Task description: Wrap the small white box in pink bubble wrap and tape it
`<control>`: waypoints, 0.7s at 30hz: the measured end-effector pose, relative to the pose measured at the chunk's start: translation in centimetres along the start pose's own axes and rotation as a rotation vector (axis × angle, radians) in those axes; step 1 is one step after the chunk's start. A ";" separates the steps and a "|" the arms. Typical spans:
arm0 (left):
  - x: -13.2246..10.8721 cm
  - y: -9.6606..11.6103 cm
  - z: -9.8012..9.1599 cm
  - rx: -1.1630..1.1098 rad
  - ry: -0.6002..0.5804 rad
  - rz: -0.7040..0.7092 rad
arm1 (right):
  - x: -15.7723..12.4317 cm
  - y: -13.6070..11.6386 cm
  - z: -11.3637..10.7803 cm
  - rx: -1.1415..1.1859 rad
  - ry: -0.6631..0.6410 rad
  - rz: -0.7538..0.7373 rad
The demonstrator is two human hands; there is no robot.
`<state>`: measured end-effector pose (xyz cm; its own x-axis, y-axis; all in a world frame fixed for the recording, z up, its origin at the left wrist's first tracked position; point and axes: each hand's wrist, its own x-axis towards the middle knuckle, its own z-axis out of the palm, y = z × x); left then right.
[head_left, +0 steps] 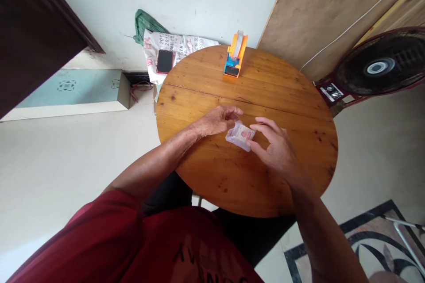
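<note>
A small clear plastic packet (239, 135) with a pinkish-red printed label lies on the round wooden table (232, 177). At its upper left edge is my left hand (221, 120), fingers curved and apart, thumb close to the plastic; I see nothing held in it. My right hand (274, 143) is on the packet's right side, with thumb and fingers spread around that edge. The thumb tip is at the lower right corner, and whether it presses on the plastic cannot be made out.
An orange and blue tape dispenser (235, 55) stands at the table's far edge. Beyond the left edge, a phone (164, 61) rests on a printed white sack (189, 44) beside a green bag (148, 24). A large fan (380, 67) stands at the right.
</note>
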<state>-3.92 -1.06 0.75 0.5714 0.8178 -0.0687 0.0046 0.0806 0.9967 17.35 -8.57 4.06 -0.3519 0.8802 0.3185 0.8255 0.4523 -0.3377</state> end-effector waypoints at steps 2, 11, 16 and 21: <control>-0.1 0.0 0.0 0.011 -0.008 -0.001 | 0.5 -0.2 0.0 -0.046 -0.009 -0.039; 0.0 0.0 0.0 0.013 -0.024 -0.020 | 0.9 0.4 1.7 -0.044 0.185 -0.160; -0.2 0.1 0.1 -0.003 -0.047 -0.006 | 0.6 0.5 2.1 -0.048 0.242 -0.173; -0.3 0.2 0.1 -0.029 -0.024 -0.033 | 0.4 0.8 2.1 -0.064 0.282 -0.206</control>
<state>-3.98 -1.39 0.94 0.5911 0.8004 -0.1000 0.0000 0.1240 0.9923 16.94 -7.55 2.11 -0.3859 0.6930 0.6090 0.7789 0.5985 -0.1874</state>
